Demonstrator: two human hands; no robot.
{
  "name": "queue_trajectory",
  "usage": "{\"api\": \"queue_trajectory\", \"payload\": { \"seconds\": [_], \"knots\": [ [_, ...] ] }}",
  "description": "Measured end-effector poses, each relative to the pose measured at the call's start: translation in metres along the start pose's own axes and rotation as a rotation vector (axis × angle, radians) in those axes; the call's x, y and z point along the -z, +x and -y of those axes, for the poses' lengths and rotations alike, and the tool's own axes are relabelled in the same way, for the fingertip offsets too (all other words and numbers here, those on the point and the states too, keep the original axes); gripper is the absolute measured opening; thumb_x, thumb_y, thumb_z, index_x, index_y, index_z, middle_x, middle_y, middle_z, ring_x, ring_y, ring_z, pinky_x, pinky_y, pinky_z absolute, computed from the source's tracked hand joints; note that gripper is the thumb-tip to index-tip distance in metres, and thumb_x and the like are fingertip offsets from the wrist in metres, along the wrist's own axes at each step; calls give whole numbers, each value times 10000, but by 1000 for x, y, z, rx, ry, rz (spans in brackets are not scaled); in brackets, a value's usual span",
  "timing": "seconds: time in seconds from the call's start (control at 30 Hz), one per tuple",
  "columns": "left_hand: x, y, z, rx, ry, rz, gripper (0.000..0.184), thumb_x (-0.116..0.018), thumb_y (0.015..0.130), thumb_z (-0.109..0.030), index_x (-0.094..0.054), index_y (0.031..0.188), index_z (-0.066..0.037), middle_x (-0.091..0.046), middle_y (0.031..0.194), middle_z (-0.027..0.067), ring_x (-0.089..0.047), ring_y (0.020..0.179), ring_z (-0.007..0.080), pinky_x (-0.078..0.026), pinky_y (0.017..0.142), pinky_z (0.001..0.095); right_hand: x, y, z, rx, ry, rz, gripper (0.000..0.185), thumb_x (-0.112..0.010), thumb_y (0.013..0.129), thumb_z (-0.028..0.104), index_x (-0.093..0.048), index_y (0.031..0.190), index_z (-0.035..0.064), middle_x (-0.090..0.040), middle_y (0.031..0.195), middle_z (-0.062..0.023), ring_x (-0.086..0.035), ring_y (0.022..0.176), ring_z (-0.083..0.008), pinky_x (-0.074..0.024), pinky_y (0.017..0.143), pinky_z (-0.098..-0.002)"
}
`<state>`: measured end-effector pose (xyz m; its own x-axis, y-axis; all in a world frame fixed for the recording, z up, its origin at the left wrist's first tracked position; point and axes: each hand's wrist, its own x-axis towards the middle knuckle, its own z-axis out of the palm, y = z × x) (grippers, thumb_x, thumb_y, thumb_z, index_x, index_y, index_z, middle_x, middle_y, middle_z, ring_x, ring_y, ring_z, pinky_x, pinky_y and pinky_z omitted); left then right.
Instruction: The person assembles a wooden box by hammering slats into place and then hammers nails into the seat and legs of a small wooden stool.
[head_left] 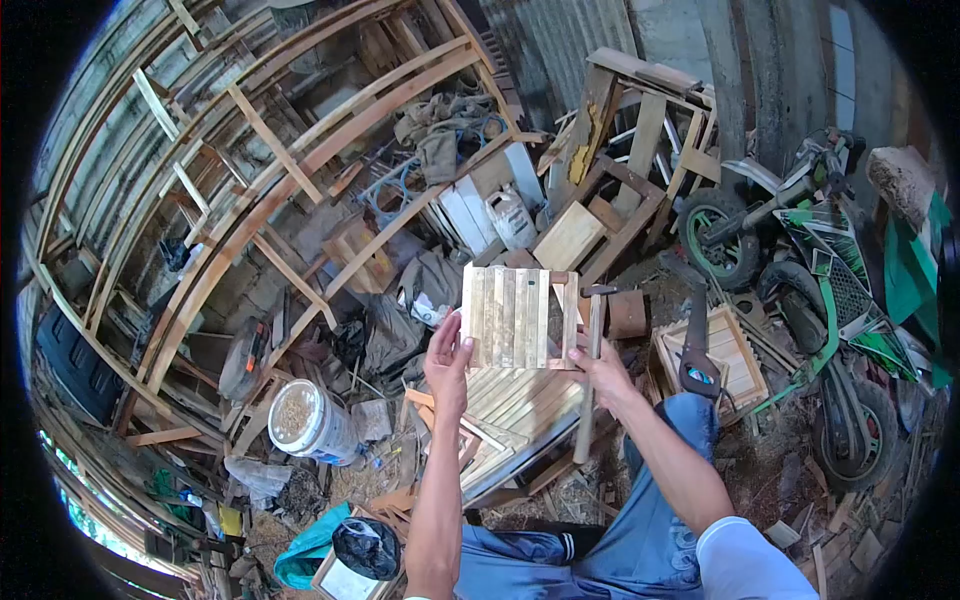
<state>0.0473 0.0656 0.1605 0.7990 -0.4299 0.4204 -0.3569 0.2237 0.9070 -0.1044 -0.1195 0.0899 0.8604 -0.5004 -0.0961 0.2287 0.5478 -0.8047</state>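
Note:
A small slatted wooden panel is held up in front of me, with a gap between its slats near the right end. My left hand grips its left edge, thumb on the front face. My right hand is closed at the lower right corner, also holding an upright hammer; its wooden handle passes through the fingers, and its dark head is beside the panel's right edge. Beneath the panel lies a larger surface of diagonal wooden strips, partly hidden by it. Loose strips form an angle on its left.
A handsaw leans by my knee over a slatted wooden box. Left stands a white bucket. A small motorbike is at right. Curved wooden framing fills the upper left. Scrap wood is piled behind.

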Motion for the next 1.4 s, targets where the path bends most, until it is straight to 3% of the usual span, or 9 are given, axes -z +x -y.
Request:
{"api": "queue_trajectory", "payload": {
  "seconds": [0.13,0.2,0.3,0.5,0.67,0.8,0.83,1.17,1.4],
  "knots": [
    [-22,-27,-18,-83,112,-477,485,-527,1015,-232,-401,1405,28,-499,1380,165,-495,1260,226,-404,1048,340,-20,5,-13,13,125,40,564,-561,962,52,-300,1461,26,-563,1255,-144,-652,1052,-261,-595,888,-405],
    [-17,-54,20,47,121,-495,578,-538,1011,-295,-317,1449,11,-461,1411,171,-474,1282,249,-399,1061,371,-36,6,-12,25,191,0,561,-565,960,50,-305,1458,47,-576,1174,-123,-681,967,-263,-594,883,-404],
    [-35,-75,23,170,-136,-320,614,-540,1008,-324,-261,1449,-1,-390,1440,174,-446,1304,292,-374,1095,423,-46,21,-35,23,240,74,549,-576,955,41,-326,1441,85,-578,1145,-116,-665,985,-251,-591,883,-427],
    [-24,-57,13,171,-121,-468,533,-624,967,-233,-356,1383,-35,-504,1310,128,-533,1182,236,-457,995,433,-72,7,-53,-89,233,175,516,-583,950,34,-356,1409,92,-603,1153,-121,-651,1010,-240,-595,861,-445],
    [14,-55,2,138,-198,-440,498,-685,909,-119,-454,1340,-25,-535,1292,102,-570,1113,213,-508,921,371,-73,15,-47,15,-160,81,395,-590,964,95,-491,1345,64,-617,1129,-73,-625,952,-146,-560,733,-303],
    [54,-51,-3,113,38,-375,492,-658,934,-159,-458,1349,14,-571,1271,120,-568,1128,192,-465,960,318,-70,33,-51,183,-163,51,402,-587,975,157,-501,1354,54,-585,1170,-64,-602,961,-136,-549,752,-294],
    [58,-52,-6,86,21,-360,489,-654,937,-166,-460,1347,18,-577,1261,119,-567,1128,189,-455,969,317,-72,27,-41,103,-118,78,406,-579,964,111,-493,1351,27,-559,1250,-103,-582,1045,-169,-551,843,-320],
    [82,-47,-15,70,-139,-292,575,-601,978,-234,-345,1423,23,-506,1372,130,-490,1254,201,-386,1064,345,-76,23,-43,69,-273,399,486,-578,987,184,-438,1412,-6,-544,1326,-101,-549,1178,-197,-522,947,-356],
    [79,-54,-18,104,89,-297,555,-509,1023,-301,-353,1488,-41,-467,1452,117,-448,1301,195,-356,1065,304,-82,17,-44,-1,-77,340,465,-592,978,184,-446,1365,-29,-595,1274,-143,-557,1184,-224,-494,986,-378]
  ]
}}
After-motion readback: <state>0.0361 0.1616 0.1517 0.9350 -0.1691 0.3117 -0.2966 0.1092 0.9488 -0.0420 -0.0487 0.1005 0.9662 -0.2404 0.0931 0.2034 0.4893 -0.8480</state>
